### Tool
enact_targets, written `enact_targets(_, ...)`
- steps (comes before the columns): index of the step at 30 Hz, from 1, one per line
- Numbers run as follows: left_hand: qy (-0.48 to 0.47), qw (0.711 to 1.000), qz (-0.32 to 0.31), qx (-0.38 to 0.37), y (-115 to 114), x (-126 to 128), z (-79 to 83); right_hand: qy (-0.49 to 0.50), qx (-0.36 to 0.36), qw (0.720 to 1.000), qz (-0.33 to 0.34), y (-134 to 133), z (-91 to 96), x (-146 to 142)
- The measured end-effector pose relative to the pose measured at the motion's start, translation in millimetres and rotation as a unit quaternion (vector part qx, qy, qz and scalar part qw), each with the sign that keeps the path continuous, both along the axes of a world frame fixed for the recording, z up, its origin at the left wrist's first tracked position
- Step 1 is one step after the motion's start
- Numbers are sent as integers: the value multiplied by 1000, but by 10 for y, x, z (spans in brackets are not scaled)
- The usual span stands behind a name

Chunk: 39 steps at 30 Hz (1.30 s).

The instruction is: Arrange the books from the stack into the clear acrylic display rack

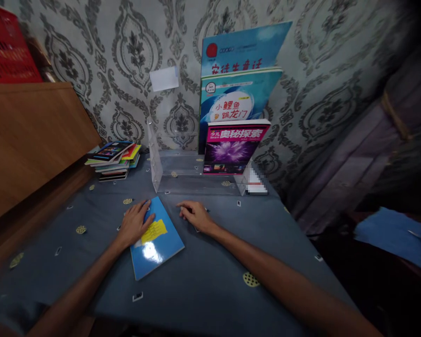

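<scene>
On the table in front of me lies a blue book (165, 252) with a yellow patch and a bright glare spot, turned at an angle. My left hand (136, 223) rests on its left side, fingers stretched out, thumb over the cover. To the right of the book, my right hand (195, 216) hovers or rests at the tabletop; I cannot tell which. Its index finger points left and the others curl loosely, with nothing visible in them. Beyond both hands stands a clear acrylic book rack (155, 157). A magenta book (233, 150) leans upright in its front right.
Behind the magenta book stand a teal book (266, 86) and a taller blue book (245, 44). A stack of books (117, 161) sits at the back left, near a wooden cabinet (31, 140). The patterned cloth (217, 290) covers the table; a curtain (344, 159) hangs right.
</scene>
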State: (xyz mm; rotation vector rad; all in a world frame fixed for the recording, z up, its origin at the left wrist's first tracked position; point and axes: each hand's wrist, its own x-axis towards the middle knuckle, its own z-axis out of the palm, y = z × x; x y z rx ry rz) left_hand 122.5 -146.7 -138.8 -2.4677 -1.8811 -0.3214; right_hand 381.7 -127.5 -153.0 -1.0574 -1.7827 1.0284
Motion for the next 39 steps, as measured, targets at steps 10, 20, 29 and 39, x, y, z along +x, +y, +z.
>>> enact_targets(10,-35,997,-67,15,-111,332,-55,42,-30,999,-16,41,-15,72)
enact_targets(20,-61,989,-135,29,-132,749,-106,45,-20,997,-54,-40,-55,483)
enact_targets(29,-70,975,-208,21,-133,1372,-72,25,-9,992,-120,-229,-48,1101)
enact_targets(39,-99,964,-246,3,-123,2207,-42,20,30,966,-256,-224,-50,1619)
